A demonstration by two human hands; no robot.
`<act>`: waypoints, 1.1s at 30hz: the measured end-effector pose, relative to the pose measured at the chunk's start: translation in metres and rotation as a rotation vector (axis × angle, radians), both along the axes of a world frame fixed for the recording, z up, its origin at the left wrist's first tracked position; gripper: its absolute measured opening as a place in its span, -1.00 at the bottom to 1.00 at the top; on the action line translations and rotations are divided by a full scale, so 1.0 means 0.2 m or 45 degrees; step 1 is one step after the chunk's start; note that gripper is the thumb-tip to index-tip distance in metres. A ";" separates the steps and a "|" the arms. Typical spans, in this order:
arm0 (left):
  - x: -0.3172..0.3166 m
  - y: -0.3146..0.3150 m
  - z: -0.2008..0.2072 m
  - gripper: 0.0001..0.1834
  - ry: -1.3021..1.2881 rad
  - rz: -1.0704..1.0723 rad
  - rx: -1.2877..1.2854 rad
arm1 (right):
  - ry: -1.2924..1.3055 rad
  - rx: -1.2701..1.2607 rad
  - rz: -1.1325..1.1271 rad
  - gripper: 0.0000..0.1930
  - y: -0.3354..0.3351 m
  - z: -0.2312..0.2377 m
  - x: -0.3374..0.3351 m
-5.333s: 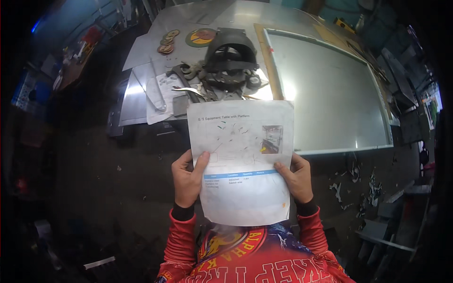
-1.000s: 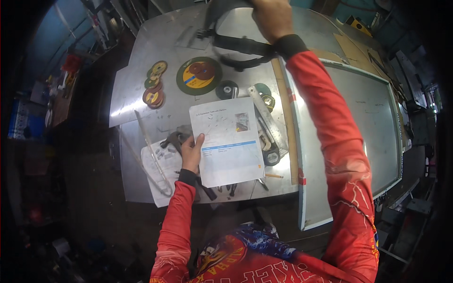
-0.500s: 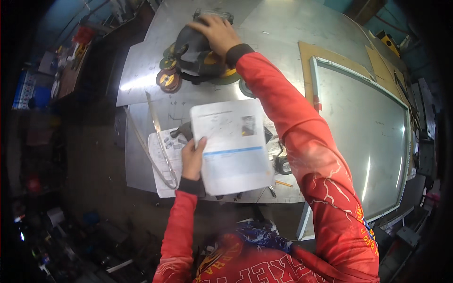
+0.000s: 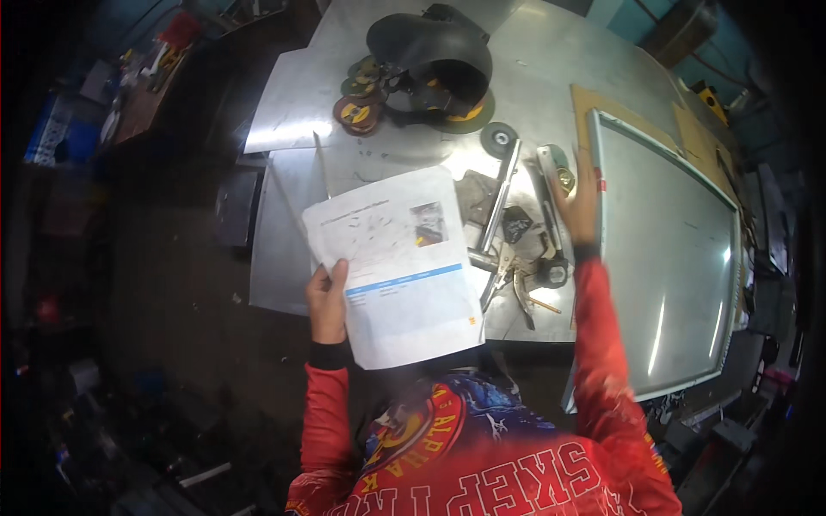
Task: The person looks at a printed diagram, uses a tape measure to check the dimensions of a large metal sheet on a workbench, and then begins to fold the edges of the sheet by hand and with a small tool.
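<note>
My left hand (image 4: 327, 303) grips the left edge of a printed paper sheet (image 4: 403, 331), thumb on its face, and the sheet covers part of the metal table. On the right, my right hand (image 4: 582, 209) is open with fingers stretched out, beside the left side of a pale metal frame (image 4: 644, 132); whether it touches the frame I cannot tell. Just left of those fingers are a long metal tool (image 4: 545, 172) and a small round brass-coloured item (image 4: 564, 179). Between the sheet and my right hand lie locking pliers (image 4: 506, 268) and other hand tools.
A black welding helmet (image 4: 422, 43) stands at the far side of the metal table (image 4: 292, 95). Several grinding discs (image 4: 356, 114) lie left of it, and a black-centred disc (image 4: 498, 139) lies nearer. A pencil (image 4: 545, 306) rests near the front edge. Cardboard (image 4: 582, 107) lies by the frame.
My right hand has left the welding helmet and come back toward the frame on the right. The helmet now stands free. The sheet in my left hand has tilted, uncovering the tools.
</note>
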State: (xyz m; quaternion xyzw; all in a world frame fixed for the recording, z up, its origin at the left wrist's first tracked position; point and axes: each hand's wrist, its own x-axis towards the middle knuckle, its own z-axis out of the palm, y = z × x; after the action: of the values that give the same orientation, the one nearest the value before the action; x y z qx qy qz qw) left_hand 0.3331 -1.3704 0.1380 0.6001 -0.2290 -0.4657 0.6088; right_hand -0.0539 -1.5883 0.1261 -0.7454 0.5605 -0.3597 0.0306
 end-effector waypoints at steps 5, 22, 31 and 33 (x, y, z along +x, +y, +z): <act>0.06 -0.02 0.07 -0.68 -0.016 -0.137 0.033 | -0.045 0.523 -0.490 -0.28 0.78 -0.40 -0.29; 0.08 0.06 0.16 -0.71 -0.004 0.097 0.036 | -0.437 0.115 -0.881 -0.37 0.39 -0.50 0.09; 0.03 0.11 0.21 -0.71 -0.047 0.132 0.063 | -0.295 0.555 0.060 -0.19 0.66 -0.27 0.33; 0.03 0.11 0.23 -0.71 -0.039 0.120 0.066 | 0.107 0.560 0.171 -0.20 0.74 -0.27 0.44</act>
State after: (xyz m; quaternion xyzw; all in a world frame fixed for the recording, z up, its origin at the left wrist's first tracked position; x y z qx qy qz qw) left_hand 0.3381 -1.3475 0.1844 0.6329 -0.1976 -0.4329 0.6107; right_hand 0.0337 -1.4406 0.0719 -0.7708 0.5751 -0.1948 0.1929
